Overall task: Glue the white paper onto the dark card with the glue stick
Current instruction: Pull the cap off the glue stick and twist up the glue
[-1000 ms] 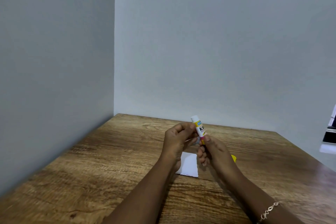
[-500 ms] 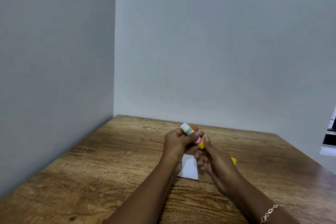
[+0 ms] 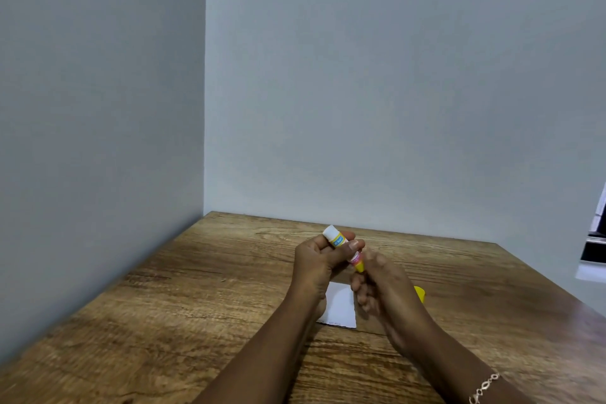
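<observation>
My left hand [image 3: 316, 261] grips a glue stick [image 3: 341, 246] above the table. The stick is tilted, its white end up and to the left and its yellow base [image 3: 359, 267] down and to the right. The fingertips of my right hand [image 3: 380, 285] pinch that yellow base; the hand is blurred. Under both hands the white paper [image 3: 341, 307] lies flat on the wood, partly hidden by my left wrist. A yellow cap [image 3: 420, 293] peeks out from behind my right hand. I see no dark card.
The wooden table [image 3: 196, 321] stands in a corner, with grey walls on the left and at the back. A dark and white object [image 3: 595, 246] sits beyond the table's right edge.
The glue stick has tipped from nearly upright to leaning left. My left hand has closed around its upper part, and my right hand has slid down to the yellow base.
</observation>
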A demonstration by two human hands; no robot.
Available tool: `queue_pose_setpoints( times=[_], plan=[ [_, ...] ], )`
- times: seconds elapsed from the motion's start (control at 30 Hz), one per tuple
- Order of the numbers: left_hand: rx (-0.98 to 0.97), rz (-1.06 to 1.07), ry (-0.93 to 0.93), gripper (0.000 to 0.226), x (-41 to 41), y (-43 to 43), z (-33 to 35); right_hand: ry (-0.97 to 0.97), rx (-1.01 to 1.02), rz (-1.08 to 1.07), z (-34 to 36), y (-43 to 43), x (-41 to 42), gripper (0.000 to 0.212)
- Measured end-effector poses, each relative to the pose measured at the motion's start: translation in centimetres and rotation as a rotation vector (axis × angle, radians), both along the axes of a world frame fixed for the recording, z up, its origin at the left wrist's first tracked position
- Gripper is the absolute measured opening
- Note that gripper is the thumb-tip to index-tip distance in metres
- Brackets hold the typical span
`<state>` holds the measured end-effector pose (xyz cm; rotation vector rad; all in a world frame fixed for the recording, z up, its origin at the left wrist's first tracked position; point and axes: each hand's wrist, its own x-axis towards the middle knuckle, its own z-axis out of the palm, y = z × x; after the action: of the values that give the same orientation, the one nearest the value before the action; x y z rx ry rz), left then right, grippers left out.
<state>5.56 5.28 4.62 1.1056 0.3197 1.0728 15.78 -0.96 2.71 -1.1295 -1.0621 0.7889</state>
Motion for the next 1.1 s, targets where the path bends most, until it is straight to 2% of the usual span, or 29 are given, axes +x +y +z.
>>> queue_pose_setpoints(
  times=[0.07,0.13,0.3,0.37,0.53,0.6,0.7,0.77,0.83,0.9,1.03,1.1],
  plan=[
    [-0.025,0.001,-0.022,0.014,-0.09,0.14,-0.08,-0.068,0.056,0.003,-0.13,0.1,-0.04,0.017],
    [-0.028,-0.017,-0.027,0.015,-0.13,0.09,-0.06,-0.083,0.061,-0.002,-0.07,0.1,-0.04,0.015],
    [0.047,-0.057,0.001,0.016,-0.1,0.02,0.1,0.008,-0.067,0.042,0.16,-0.13,-0.08,0.044],
    [0.059,-0.058,0.004,0.012,-0.05,-0.14,0.08,0.036,-0.127,0.069,0.2,-0.16,-0.06,0.047],
    [0.023,0.022,-0.011,0.007,-0.28,0.02,0.03,-0.125,0.043,0.033,-0.02,-0.01,-0.18,0.022],
    [0.021,0.017,-0.014,0.008,-0.3,-0.01,0.04,-0.158,0.069,0.032,-0.02,0.01,-0.12,0.019],
    [0.047,-0.009,-0.001,0.01,-0.22,-0.08,0.06,-0.086,0.031,0.061,0.13,-0.12,0.01,0.032],
    [0.065,-0.034,0.004,0.01,-0.15,-0.1,0.14,0.013,-0.068,0.106,0.23,-0.21,0.17,0.045],
    [0.062,-0.044,-0.007,0.01,-0.11,-0.18,0.15,0.084,-0.127,0.145,0.29,-0.27,0.21,0.049],
    [0.053,-0.016,-0.009,0.01,-0.13,-0.27,0.14,0.04,-0.092,0.121,0.25,-0.22,0.1,0.044],
    [0.025,0.026,-0.024,0.006,-0.36,-0.19,0.14,-0.159,0.061,0.051,0.06,-0.08,-0.21,0.014],
    [0.018,0.008,-0.032,0.006,-0.36,-0.31,0.22,-0.172,0.07,0.045,0.04,-0.09,-0.17,0.011]
  ],
)
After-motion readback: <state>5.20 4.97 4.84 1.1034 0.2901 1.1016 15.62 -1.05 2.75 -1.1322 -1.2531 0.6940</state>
